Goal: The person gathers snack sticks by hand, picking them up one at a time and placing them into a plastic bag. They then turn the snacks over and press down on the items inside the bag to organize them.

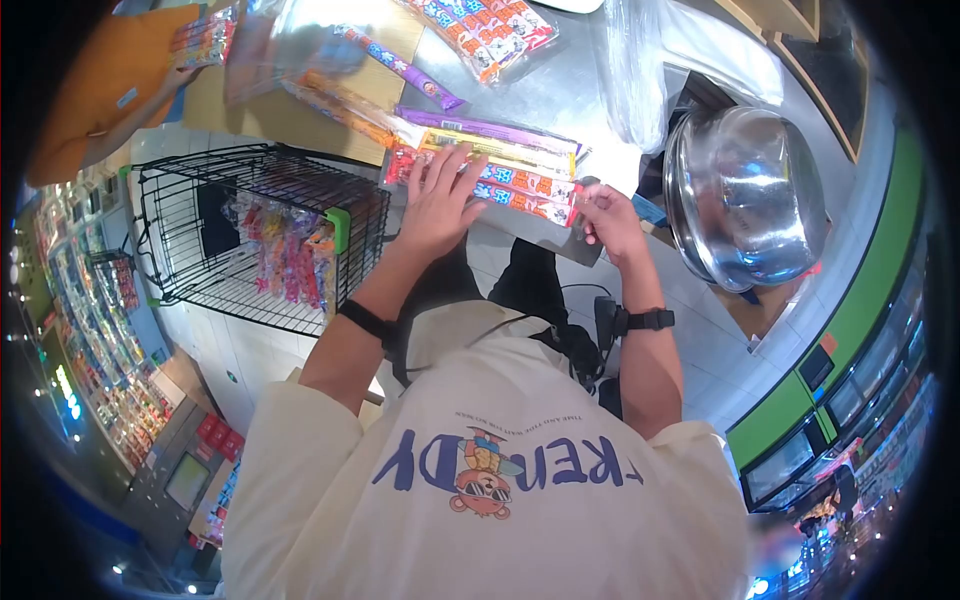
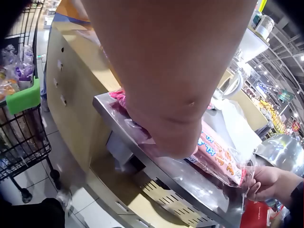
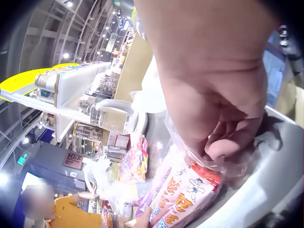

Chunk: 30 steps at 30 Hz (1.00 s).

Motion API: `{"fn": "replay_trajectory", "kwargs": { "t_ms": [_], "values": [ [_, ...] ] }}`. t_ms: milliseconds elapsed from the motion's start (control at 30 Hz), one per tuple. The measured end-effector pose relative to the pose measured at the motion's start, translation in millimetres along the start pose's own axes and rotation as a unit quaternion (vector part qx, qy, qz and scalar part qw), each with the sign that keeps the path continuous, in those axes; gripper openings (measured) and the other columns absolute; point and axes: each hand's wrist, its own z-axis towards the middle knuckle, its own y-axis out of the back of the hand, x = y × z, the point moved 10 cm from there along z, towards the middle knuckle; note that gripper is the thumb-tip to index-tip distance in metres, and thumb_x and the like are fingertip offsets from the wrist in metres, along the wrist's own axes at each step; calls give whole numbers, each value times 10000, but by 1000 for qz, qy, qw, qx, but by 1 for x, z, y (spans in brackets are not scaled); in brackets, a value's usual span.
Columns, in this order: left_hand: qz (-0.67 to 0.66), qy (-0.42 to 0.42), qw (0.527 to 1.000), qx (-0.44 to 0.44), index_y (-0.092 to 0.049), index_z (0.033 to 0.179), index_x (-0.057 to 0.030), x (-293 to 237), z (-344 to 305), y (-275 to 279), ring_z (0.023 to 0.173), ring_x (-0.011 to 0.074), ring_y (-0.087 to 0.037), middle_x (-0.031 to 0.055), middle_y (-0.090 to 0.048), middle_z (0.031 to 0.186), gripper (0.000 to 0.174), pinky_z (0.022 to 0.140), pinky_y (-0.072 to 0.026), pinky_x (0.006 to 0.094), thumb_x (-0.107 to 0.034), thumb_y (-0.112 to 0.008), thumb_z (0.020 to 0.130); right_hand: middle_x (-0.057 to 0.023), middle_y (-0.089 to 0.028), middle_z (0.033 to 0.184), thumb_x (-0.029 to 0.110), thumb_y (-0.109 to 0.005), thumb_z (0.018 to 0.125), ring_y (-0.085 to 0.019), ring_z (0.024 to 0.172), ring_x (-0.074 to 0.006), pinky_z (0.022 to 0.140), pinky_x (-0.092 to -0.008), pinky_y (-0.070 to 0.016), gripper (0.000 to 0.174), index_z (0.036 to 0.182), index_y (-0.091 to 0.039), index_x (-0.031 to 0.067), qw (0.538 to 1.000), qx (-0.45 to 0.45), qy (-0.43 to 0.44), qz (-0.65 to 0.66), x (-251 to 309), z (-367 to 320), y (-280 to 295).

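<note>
A row of long, brightly printed snack sticks (image 1: 525, 192) in a clear plastic bag lies along the near edge of the metal counter (image 1: 560, 75). On the bag's left part rests my left hand (image 1: 437, 205), fingers extended over the sticks. At the right end my right hand (image 1: 612, 222) pinches the bag's clear plastic end (image 3: 228, 166) between thumb and curled fingers. Pink and white wrappers (image 3: 190, 194) show through the film. A purple stick (image 1: 485, 128) lies just behind. In the left wrist view my wrist hides the left fingers.
More sticks lie to the left, with another bagged pack (image 1: 485, 35) farther back. Clear plastic bags (image 1: 635, 80) are beside it. Stacked steel bowls (image 1: 750, 195) stand right. A black wire cart (image 1: 265, 235) with bagged goods stands left. A person in orange (image 1: 120, 85) holds a pack.
</note>
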Motion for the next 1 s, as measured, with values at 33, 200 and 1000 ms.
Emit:
{"fn": "replay_trajectory", "kwargs": {
  "t_ms": [33, 200, 1000],
  "values": [
    [19, -3, 1000, 19, -407, 1500, -159, 1, 0, -5, 1455, 305, -299, 99, -352, 1545, 635, 1179, -135, 552, -240, -642, 915, 19, -554, 687, 131, -681, 955, -497, 519, -48, 420, -199, -391, 120, 916, -592, 62, 1000, -2, 1, 0, 0, 1, 1],
    [87, 11, 996, 9, -424, 1493, -176, -2, 0, -11, 1455, 307, -307, 87, -347, 1564, 621, 1173, -168, 567, -214, -636, 911, 17, -601, 829, 83, -660, 945, -538, 598, -58, 458, -199, -448, 183, 1119, -609, 54, 998, 38, -41, 9, -3, -5, 0],
    [104, -10, 989, -101, -563, 1326, -155, -7, 2, -9, 1286, 337, -431, 118, -473, 1260, 518, 1136, -239, 628, -129, -668, 820, -34, -660, 815, 24, -685, 890, -548, 574, -78, 445, -203, -428, 142, 989, -594, 69, 997, 66, -1, -50, -9, -7, -5]
  ]
}}
